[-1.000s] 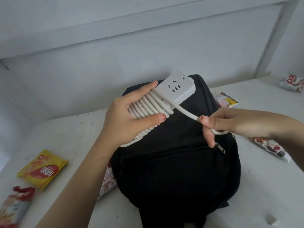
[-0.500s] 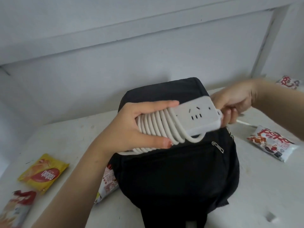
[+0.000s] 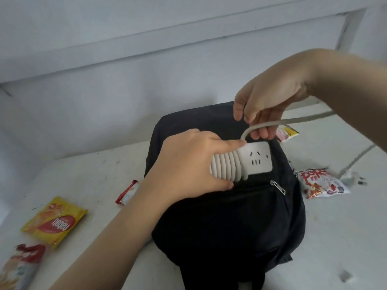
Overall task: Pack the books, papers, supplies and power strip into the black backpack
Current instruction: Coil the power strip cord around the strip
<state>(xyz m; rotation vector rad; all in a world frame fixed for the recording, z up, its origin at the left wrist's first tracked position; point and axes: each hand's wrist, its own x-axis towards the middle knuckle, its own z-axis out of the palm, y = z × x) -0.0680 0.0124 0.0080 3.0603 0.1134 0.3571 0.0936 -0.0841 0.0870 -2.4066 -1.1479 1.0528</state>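
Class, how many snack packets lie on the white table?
5: yellow packet at left; red-and-white packet at bottom-left corner; small red packet left of the black backpack; white packet with red lettering at right; yellow-pink packet by the right hand. More may be hidden.

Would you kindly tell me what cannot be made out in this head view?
All in the head view:
- Inside of the black backpack: hidden by its own fabric.
- Left part of the power strip: covered by the left hand and the wound cord.
- The plug: motion-blurred, right of the backpack.
- The snack packet, lower left: cut off by the frame edges.
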